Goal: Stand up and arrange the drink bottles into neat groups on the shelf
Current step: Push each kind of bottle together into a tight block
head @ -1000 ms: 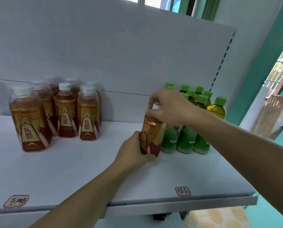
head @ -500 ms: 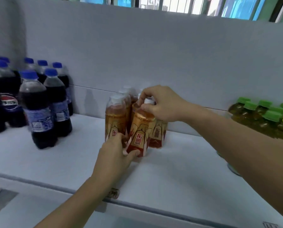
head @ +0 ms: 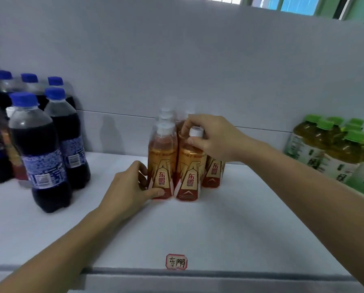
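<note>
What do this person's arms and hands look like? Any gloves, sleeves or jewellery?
Both are bare. The left hand and right hand wear no gloves, and no rings show on the visible fingers. Neither wrist carries a watch or band. Both forearms are uncovered as far as the picture's edge, so no sleeve is in view.

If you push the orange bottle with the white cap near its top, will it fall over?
Probably. The orange bottle is tall with a narrow base, so a push up high could tip it. It looks full, so likely heavy. The right hand pinching the neck should steady it.
</note>
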Tool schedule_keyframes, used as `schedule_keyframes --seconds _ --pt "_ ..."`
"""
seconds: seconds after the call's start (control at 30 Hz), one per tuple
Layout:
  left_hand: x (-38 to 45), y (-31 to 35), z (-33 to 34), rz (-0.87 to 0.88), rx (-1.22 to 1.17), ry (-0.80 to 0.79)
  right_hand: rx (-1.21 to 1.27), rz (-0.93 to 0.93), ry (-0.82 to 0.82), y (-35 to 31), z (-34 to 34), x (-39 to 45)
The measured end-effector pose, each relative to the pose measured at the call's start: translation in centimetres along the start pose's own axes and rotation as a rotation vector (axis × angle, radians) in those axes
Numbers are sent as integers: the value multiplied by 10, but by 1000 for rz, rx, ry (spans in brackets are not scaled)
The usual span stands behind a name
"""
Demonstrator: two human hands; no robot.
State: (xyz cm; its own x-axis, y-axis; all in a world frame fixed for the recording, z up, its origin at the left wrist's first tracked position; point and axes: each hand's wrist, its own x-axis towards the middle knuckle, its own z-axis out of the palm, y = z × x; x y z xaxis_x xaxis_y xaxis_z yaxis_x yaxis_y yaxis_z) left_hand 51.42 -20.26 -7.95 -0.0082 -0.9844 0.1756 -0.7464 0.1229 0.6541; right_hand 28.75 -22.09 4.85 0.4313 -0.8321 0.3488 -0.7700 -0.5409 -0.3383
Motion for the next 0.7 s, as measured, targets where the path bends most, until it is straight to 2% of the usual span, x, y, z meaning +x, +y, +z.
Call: schedule_keyframes --seconds 0.23,0.4,0.47,0.6,0.63,0.7 --pt "-6 2 8 33 -41 12 -87 48 48 -7 5 -15" --pt "-21 4 -7 46 120 -42 -143 36 81 -17 -2 -23" --pt "-31 -2 -22 107 216 -105 -195 -6 142 -23 -6 -20" --pt "-61 -24 -62 343 398 -399 -205 -142 162 -50 -5 -8" --pt "-70 -30 -72 367 413 -438 -201 -180 138 -60 0 -5" --pt "-84 -44 -92 387 426 -416 -201 -248 84 -82 12 3"
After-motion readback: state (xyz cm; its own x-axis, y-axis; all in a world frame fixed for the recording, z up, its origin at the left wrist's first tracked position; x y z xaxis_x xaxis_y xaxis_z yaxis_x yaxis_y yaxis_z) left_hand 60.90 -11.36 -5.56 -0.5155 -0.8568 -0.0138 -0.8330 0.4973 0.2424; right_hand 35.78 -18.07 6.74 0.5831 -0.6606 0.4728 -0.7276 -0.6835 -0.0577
